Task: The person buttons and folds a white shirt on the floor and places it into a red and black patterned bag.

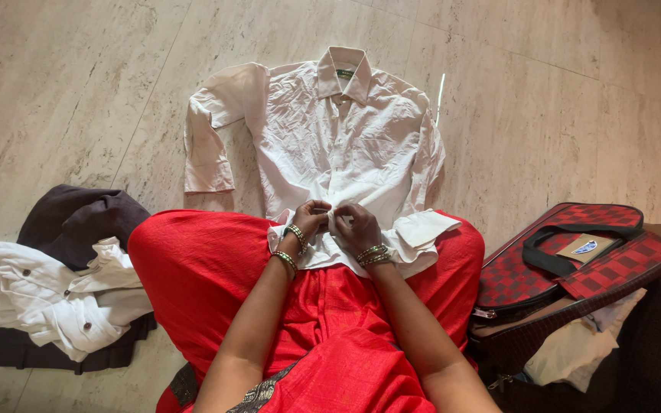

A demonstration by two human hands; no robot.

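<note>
The floor (78, 84) fills the view, pale polished stone with faint veining and thin grout lines, hard and smooth under everything. Spread flat on it, front side up, lies the white shirt (330, 138): collar at the far end, hem drawn up onto the person's lap, the left sleeve folded down along the body, the right sleeve tucked under its side. It looks like thin woven cotton, heavily creased, soft enough to bunch. The lap is draped in red cloth (208, 268), a slubby, matte weave.

Down at the near end of the placket, both hands meet. The left hand (309, 218) and the right hand (356, 226) have their fingers pressed together, pinching the two front edges of the shirt right at the lowest buttons; green-and-gold bangles ring both wrists. My judgement: this closing goes best with the placket pulled taut and the edges aligned, one side steadying the hole while the other feeds the button through, so the creases don't skew the front.

On the right sits a red-and-black checked bag (575, 260), stiff-sided, dark handles looped on top, zip open. On the left, a second white shirt (40, 298) with dark buttons lies crumpled over a dark garment (78, 218), thick and dull in texture
</note>
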